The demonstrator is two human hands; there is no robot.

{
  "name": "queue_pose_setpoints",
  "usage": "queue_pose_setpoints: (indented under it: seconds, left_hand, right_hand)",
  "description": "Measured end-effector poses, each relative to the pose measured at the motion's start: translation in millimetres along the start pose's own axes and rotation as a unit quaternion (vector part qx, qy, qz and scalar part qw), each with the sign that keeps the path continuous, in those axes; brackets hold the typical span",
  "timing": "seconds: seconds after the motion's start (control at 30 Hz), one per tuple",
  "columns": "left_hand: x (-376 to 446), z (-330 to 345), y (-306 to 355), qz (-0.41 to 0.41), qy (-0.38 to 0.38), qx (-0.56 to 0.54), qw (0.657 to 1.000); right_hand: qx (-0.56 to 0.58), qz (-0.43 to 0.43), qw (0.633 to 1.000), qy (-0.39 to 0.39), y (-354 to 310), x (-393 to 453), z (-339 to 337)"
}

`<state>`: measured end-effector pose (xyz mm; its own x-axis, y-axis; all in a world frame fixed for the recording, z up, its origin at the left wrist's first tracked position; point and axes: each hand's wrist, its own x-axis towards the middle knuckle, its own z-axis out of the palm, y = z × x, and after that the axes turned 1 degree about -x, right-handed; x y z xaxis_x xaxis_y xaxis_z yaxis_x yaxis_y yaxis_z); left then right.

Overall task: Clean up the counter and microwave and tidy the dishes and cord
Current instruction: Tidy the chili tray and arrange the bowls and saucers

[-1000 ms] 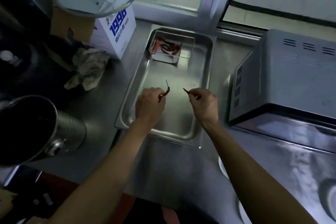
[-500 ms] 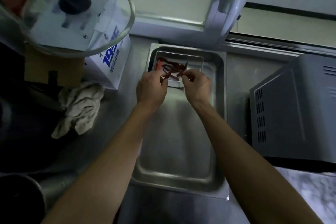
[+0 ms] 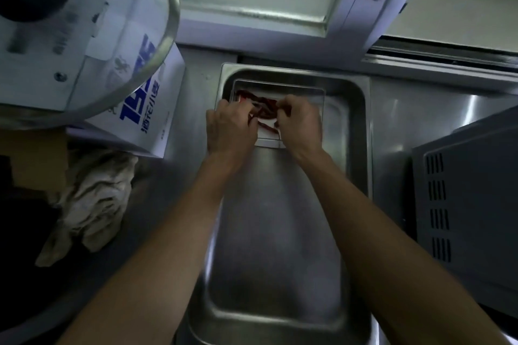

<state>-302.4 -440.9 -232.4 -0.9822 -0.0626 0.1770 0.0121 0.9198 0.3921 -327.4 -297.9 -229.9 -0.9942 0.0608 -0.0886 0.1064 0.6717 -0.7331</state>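
Observation:
A long steel tray (image 3: pixel 356 148) lies on the counter in front of me. At its far end sits a small clear box (image 3: pixel 302 92) with several dried red chillies (image 3: pixel 263 105) in it. My left hand (image 3: pixel 229 126) and my right hand (image 3: pixel 300 123) are both over this box, fingers curled down among the chillies. The left fingers pinch a chilli at the box's near left part. Whether the right fingertips hold a chilli is hidden by the hand itself. The grey microwave (image 3: pixel 471 204) stands at the right.
A glass pot lid (image 3: pixel 84 36) with a black knob hangs over a white carton with blue print (image 3: pixel 145 109) at the left. A crumpled cloth (image 3: pixel 89 199) lies on the steel counter (image 3: pixel 168 190) below it. A window frame (image 3: pixel 280 19) runs behind the tray.
Both hands carried their chillies from the middle of the tray to the small box at its far end. The view has moved closer and looks more steeply down.

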Motion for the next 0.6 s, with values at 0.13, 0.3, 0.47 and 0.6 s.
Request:
queue_pose_setpoints:
  seconds: [0.13, 0.3, 0.47, 0.6]
  left_hand:
    - [-3.8, 5.2, -1.8, 0.016, -0.009, 0.017, 1.0]
    - [-18.4, -8.1, 4.7, 0.018, -0.021, -0.004, 1.0]
    - [-50.9, -32.2, 19.3, 0.01, -0.069, -0.027, 0.997]
    - [-88.3, -57.6, 38.5, 0.021, -0.08, -0.057, 0.995]
  right_hand:
    - [-0.054, -0.03, 0.998, -0.002, 1.4, 0.0, -0.1]
    - [-0.052, -0.064, 0.996, 0.029, -4.5, -15.4, -16.6]
    - [-0.091, -0.088, 0.991, 0.038, -9.3, -63.1, -45.1]
    - [-0.099, -0.063, 0.993, 0.024, -7.0, -120.6, -71.7]
